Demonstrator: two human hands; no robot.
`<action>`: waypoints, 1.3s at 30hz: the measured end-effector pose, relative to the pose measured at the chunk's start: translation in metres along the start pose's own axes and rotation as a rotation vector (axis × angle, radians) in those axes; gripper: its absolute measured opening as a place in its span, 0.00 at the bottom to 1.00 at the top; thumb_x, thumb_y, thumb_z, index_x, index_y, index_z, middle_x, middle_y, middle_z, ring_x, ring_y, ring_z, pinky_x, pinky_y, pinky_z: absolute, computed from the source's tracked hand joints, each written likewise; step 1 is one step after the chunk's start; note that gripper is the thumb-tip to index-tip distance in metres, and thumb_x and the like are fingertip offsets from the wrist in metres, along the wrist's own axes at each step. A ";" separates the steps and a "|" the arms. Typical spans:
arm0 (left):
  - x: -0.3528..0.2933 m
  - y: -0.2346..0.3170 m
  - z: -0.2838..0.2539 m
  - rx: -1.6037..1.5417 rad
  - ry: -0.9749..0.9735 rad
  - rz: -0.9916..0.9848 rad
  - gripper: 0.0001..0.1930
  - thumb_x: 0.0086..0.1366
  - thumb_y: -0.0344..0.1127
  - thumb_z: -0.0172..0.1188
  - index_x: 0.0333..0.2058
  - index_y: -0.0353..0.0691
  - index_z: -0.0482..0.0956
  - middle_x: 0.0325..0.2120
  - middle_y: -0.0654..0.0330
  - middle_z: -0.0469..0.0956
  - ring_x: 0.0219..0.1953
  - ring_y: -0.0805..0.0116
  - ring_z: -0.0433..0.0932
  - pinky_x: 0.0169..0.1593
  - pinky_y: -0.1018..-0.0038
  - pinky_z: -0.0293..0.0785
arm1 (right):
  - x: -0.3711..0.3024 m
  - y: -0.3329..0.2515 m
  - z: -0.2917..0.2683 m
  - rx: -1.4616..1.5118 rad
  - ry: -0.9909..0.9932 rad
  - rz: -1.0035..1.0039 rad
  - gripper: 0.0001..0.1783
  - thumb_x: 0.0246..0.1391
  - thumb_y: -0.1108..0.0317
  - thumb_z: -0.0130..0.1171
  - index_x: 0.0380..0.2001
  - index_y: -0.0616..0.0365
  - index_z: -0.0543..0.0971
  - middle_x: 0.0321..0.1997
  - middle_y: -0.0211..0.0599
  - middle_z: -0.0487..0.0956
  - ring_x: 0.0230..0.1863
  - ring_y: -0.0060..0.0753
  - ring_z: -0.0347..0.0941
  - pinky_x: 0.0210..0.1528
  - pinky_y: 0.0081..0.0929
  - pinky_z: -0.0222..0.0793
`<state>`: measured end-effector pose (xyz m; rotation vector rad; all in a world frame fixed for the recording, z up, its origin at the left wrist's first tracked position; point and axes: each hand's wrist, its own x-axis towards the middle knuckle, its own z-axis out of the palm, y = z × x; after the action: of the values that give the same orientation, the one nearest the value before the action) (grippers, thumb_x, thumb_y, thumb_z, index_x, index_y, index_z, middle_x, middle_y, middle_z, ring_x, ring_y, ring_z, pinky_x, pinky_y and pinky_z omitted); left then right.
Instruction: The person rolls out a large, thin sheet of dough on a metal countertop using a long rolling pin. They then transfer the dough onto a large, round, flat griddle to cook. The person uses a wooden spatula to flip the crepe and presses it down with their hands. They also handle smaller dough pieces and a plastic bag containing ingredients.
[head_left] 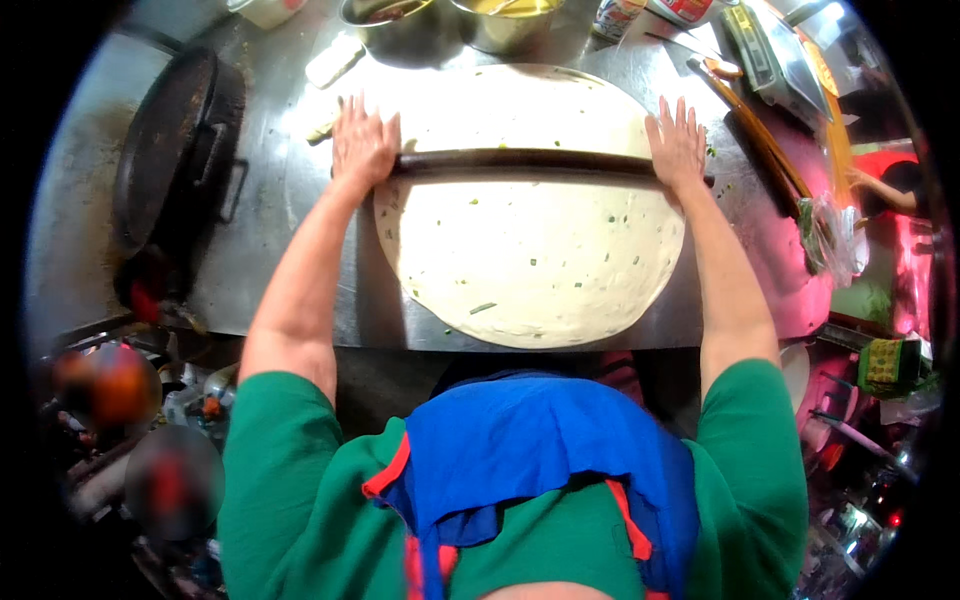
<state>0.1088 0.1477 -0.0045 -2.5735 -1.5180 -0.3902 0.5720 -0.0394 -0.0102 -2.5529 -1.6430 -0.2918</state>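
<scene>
A large round sheet of dough (530, 260), pale and flecked with green bits, lies flat on the steel worktop. Across its upper part runs a long dark rolling pin (520, 162). My left hand (364, 145) rests on the pin's left end, palm down and fingers stretched forward. On the right end lies my right hand (677, 150), also flat with its fingers extended. Neither hand is wrapped round the pin. Part of the dough at the far side is washed out by glare.
A black round pan (170, 150) stands on the left. Two metal pots (395, 35) sit at the back. Wooden sticks (755, 125), a scale (765, 50) and a clear plastic bag (835, 240) line the right side. The worktop (270, 230) ends just before my body.
</scene>
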 end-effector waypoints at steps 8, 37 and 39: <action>-0.021 0.005 -0.004 -0.030 -0.198 0.054 0.26 0.78 0.46 0.38 0.68 0.41 0.66 0.70 0.49 0.62 0.74 0.47 0.55 0.72 0.52 0.54 | -0.027 0.005 -0.004 -0.057 -0.220 -0.119 0.37 0.73 0.41 0.34 0.78 0.44 0.52 0.82 0.50 0.45 0.81 0.55 0.43 0.79 0.53 0.39; -0.171 0.009 -0.050 0.004 -0.276 0.054 0.31 0.76 0.52 0.43 0.74 0.50 0.57 0.74 0.47 0.55 0.77 0.41 0.46 0.75 0.41 0.37 | -0.197 0.035 -0.042 0.007 -0.156 -0.149 0.39 0.70 0.37 0.39 0.76 0.46 0.60 0.81 0.48 0.50 0.81 0.54 0.45 0.80 0.51 0.36; -0.206 0.014 -0.063 0.048 -0.193 0.129 0.30 0.76 0.51 0.43 0.72 0.50 0.62 0.72 0.49 0.61 0.76 0.44 0.50 0.75 0.43 0.38 | -0.227 0.033 -0.058 0.059 -0.167 -0.143 0.38 0.70 0.38 0.40 0.74 0.48 0.62 0.81 0.48 0.53 0.80 0.54 0.47 0.80 0.51 0.36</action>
<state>0.0159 -0.0472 -0.0023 -2.7191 -1.3865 -0.0920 0.5043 -0.2657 0.0001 -2.4813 -1.8665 -0.0395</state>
